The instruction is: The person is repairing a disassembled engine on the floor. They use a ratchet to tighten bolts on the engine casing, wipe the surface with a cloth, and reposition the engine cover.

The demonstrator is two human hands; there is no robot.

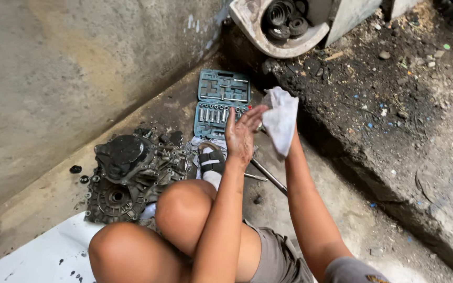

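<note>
My left hand [241, 133] is raised palm-up with its fingers spread, holding nothing. My right hand is hidden inside a crumpled white rag [281, 119] that it grips, held against the left hand's fingertips. Both hands hover above my bent knees and a sandalled foot [212, 163]. Beyond the hands lies an open teal socket set case [221, 104] on the concrete floor. A long metal bar [268, 175] rests on the floor below the hands.
A greasy dark gearbox housing [129, 175] sits on the floor at the left, small black parts [75, 169] beside it. A broken white basin [279, 26] holds black rubber rings at the top. White sheet [43, 257] lower left, concrete wall left, dirt-covered ledge right.
</note>
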